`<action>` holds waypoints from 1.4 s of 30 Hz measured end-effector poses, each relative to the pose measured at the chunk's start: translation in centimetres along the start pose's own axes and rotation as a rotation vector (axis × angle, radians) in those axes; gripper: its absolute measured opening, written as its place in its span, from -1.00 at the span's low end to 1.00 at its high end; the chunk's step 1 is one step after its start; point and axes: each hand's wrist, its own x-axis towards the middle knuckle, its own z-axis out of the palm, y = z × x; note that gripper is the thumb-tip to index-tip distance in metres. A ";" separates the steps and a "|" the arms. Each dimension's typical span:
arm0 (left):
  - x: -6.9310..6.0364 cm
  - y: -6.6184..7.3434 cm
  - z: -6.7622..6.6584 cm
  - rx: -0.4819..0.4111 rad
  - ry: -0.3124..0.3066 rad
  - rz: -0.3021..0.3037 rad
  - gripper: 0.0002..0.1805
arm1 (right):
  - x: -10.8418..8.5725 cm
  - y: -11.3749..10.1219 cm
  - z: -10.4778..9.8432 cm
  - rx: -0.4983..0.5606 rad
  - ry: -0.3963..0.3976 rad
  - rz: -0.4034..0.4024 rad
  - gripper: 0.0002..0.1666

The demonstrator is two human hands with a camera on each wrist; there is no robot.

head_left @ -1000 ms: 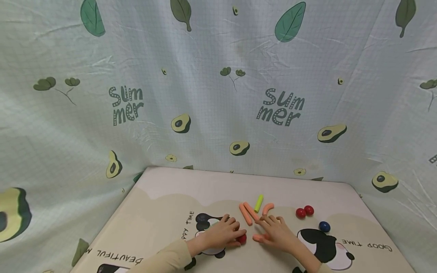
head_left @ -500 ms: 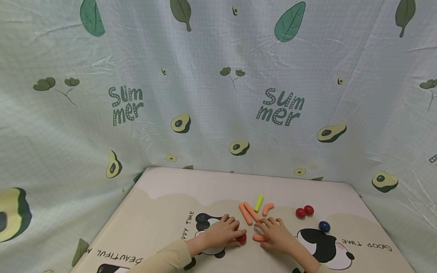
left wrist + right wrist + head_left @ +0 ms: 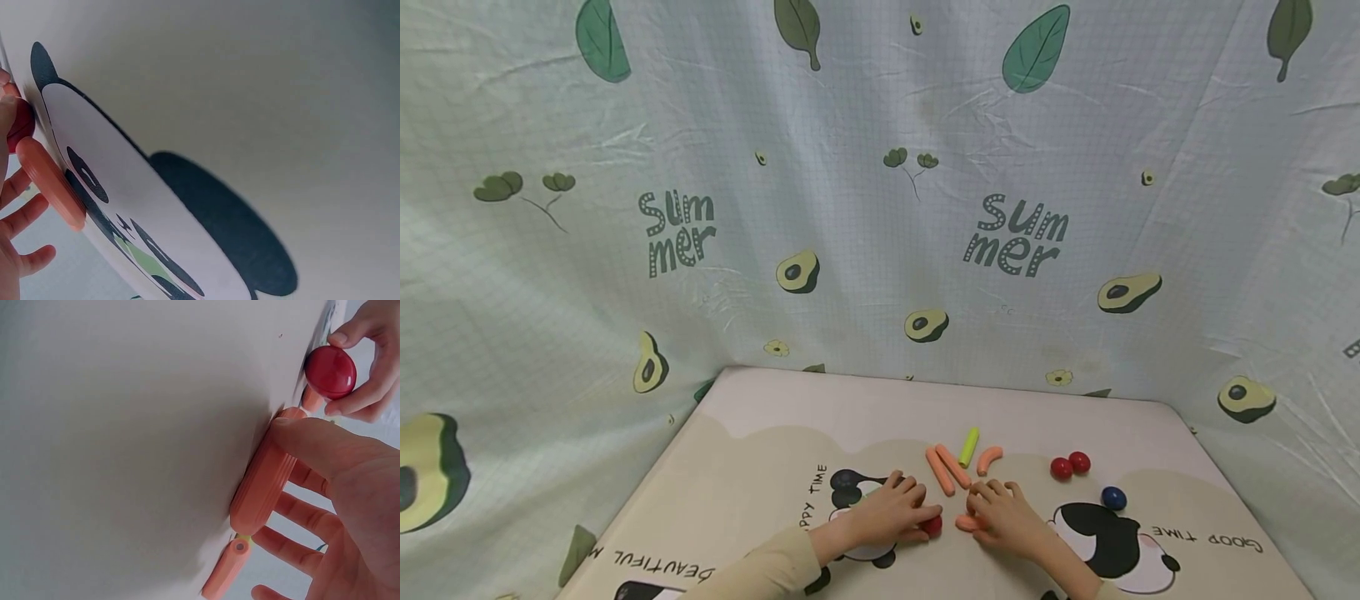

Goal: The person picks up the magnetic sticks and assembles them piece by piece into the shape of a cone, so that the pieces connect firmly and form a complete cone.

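My left hand (image 3: 887, 510) holds a glossy red ball (image 3: 931, 526) between thumb and finger, low over the table. In the left wrist view, a ribbed orange toy rod (image 3: 51, 182) lies beside that hand's fingers; the head view hides it under the hand. My right hand (image 3: 1003, 521) pinches another ribbed orange rod (image 3: 262, 478), its thumb on the near side and fingers behind. This rod's end points toward the red ball, with a small gap between them in the head view. Two straight orange rods (image 3: 940, 470) lie just beyond the hands.
Farther back are a yellow-green rod (image 3: 969, 447) and a curved orange rod (image 3: 989, 460). To the right lie two red balls (image 3: 1062, 468) and a dark blue ball (image 3: 1114, 498). A printed curtain (image 3: 850, 208) hangs behind the table (image 3: 752, 408).
My right hand's fingers draw in closer around the orange rod, after its thumb shifted nearer to me. My left hand keeps its place with the red ball.
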 end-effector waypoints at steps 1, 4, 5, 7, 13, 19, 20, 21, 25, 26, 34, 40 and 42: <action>0.0 0.0 0.0 -0.001 0.000 0.001 -0.59 | 0.0 0.0 0.1 -0.002 0.003 0.001 -0.70; 0.0 0.0 0.1 -0.004 -0.002 0.001 -0.59 | 0.0 0.0 0.1 -0.003 0.000 0.007 -0.73; 0.0 0.0 0.1 -0.004 -0.002 0.001 -0.59 | 0.0 -0.1 0.1 -0.004 -0.002 0.010 -0.73; -0.1 0.0 0.2 -0.004 -0.004 0.000 -0.58 | 0.1 -0.1 0.0 -0.005 -0.014 0.015 -0.74; -0.1 0.0 0.3 -0.006 -0.003 0.003 -0.58 | 0.1 -0.2 0.0 -0.009 -0.019 0.018 -0.75; -0.1 0.0 0.3 -0.014 -0.012 0.001 -0.58 | 0.0 -0.2 0.0 -0.027 -0.018 0.005 -0.76; -0.1 0.0 0.2 -0.015 -0.013 0.001 -0.58 | 0.0 -0.2 0.0 -0.030 -0.015 0.003 -0.77; -0.1 0.0 0.2 -0.014 -0.015 0.001 -0.58 | 0.0 -0.2 0.1 -0.032 -0.014 0.000 -0.77; -0.1 0.1 0.1 -0.001 -0.017 0.002 -0.58 | 0.0 -0.2 0.1 -0.037 -0.012 -0.004 -0.77; -0.1 0.1 0.1 0.004 -0.016 0.003 -0.57 | 0.1 -0.2 0.1 -0.038 -0.015 -0.004 -0.78; -0.1 0.0 0.3 0.025 -0.010 0.017 -0.57 | 0.1 -0.2 0.0 -0.047 -0.018 0.006 -0.80; -0.1 -0.1 0.2 0.016 -0.021 0.019 -0.56 | 0.2 -0.1 -0.4 -0.048 -0.022 0.001 -0.78; -0.1 -0.1 0.1 0.011 -0.026 0.019 -0.56 | 0.2 -0.1 -0.5 -0.042 -0.022 0.001 -0.78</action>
